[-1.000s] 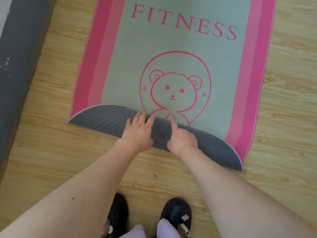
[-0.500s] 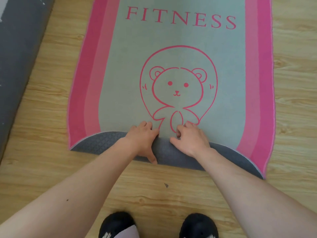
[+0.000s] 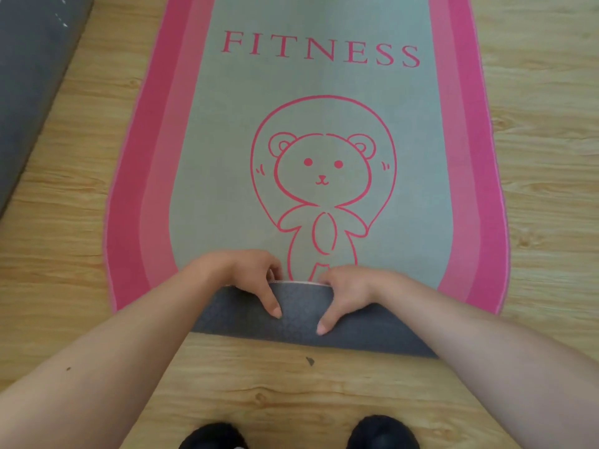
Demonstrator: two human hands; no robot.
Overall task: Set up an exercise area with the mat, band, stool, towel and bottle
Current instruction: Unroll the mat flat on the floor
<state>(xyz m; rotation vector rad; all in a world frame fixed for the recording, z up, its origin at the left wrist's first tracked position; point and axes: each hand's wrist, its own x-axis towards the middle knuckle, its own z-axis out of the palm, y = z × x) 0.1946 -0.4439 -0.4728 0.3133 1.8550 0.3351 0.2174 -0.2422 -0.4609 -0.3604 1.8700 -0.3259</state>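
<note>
At the far left a dark grey surface [image 3: 29,76] runs along the edge of the view, with pale wooden floor [image 3: 64,222] beside it. The mat [image 3: 324,92] lies flat on that floor and stretches away from the person. It has 2 pink bands down its left border, then a grey-green middle printed with the word FITNESS and a line-drawn bear. Its near end is folded back on itself, so a strip of the textured grey underside [image 3: 301,322] faces up.

The left hand [image 3: 236,273] holds this fold left of centre. Its grip pinches the mat, with the fingers curled over the folded edge onto the printed side and the thumb pressed down on the grey underside. Below it, at the bottom edge, is the toe of a black left shoe [image 3: 210,437].

The right hand [image 3: 353,290] sits just beside the left, apart from it, and its grip pinches the mat the same way – fingers over the edge, thumb on the grey. A black right shoe [image 3: 382,432] shows beneath. The mat's right pink border follows, then more wooden floor.
</note>
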